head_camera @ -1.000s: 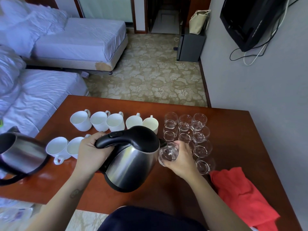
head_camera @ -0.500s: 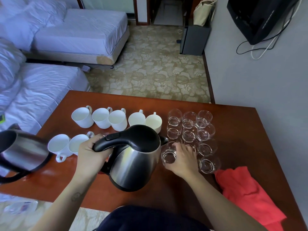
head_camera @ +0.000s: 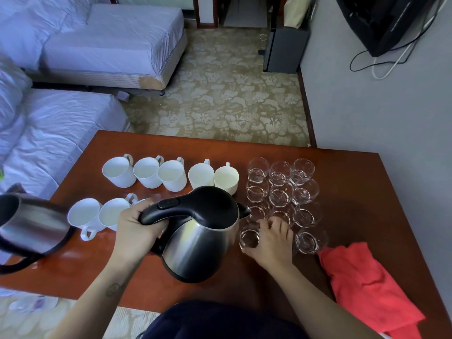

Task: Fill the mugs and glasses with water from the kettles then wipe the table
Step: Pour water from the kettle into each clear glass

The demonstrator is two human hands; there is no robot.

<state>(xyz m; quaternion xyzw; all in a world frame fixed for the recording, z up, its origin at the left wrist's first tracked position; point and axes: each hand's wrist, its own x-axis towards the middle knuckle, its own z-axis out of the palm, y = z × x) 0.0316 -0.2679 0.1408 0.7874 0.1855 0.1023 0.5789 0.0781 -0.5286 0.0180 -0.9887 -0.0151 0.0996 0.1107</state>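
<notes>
I'm tracking the glass [head_camera: 249, 237], sitting at the near-left corner of the other glasses [head_camera: 281, 194], just right of and below the kettle [head_camera: 203, 243] spout. Right hand [head_camera: 271, 241] is curling round it. Left hand [head_camera: 137, 226] is gripping the kettle handle, spout pointing rightward.

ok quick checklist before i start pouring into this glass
1. kettle handle gripped by left hand: ok
2. glass held by right hand: ok
3. glass upright: ok
4. spout lined up over the glass: cannot tell
5. water left in the kettle: cannot tell, lid shut
6. red cloth clear of the pour: ok
</notes>
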